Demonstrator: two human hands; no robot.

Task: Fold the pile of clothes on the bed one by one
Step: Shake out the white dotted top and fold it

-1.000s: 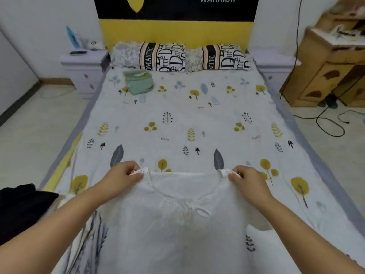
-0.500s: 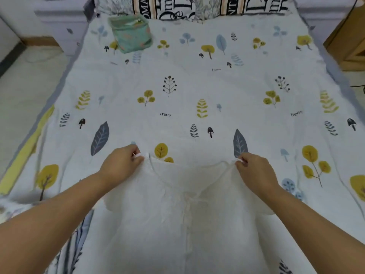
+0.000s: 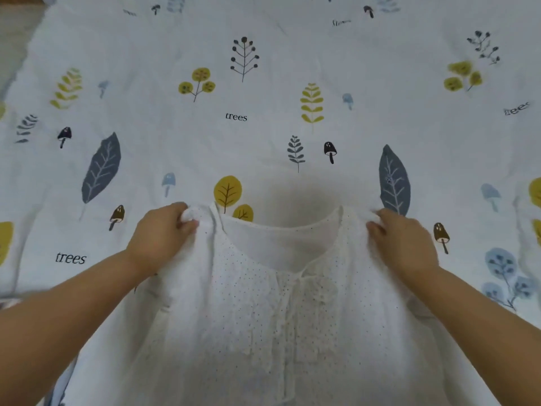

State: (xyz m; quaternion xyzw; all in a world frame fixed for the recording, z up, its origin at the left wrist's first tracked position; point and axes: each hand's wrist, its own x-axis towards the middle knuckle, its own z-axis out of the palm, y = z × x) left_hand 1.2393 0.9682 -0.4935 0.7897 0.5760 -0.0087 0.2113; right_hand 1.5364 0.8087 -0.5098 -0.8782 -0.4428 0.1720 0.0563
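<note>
A white eyelet blouse (image 3: 281, 323) with a round neckline and a tie at the front lies spread on the bed, front side up, its hem running out of the bottom of the view. My left hand (image 3: 161, 235) grips the left shoulder of the blouse, fingers curled round bunched fabric. Over on the other side, my right hand (image 3: 404, 241) holds the right shoulder the same way. Both hands sit at the collar's two ends, with the neckline stretched between them.
The bedsheet (image 3: 263, 118) is white with printed leaves, trees and mushrooms and fills the whole view beyond the blouse. A strip of pale floor (image 3: 14, 42) shows at the far upper left past the bed's edge.
The view has tilted down and moved closer, so the pillows, the folded green item and the furniture have left the frame. Both hands still hold the blouse shoulders, which lie lower on the bed.
</note>
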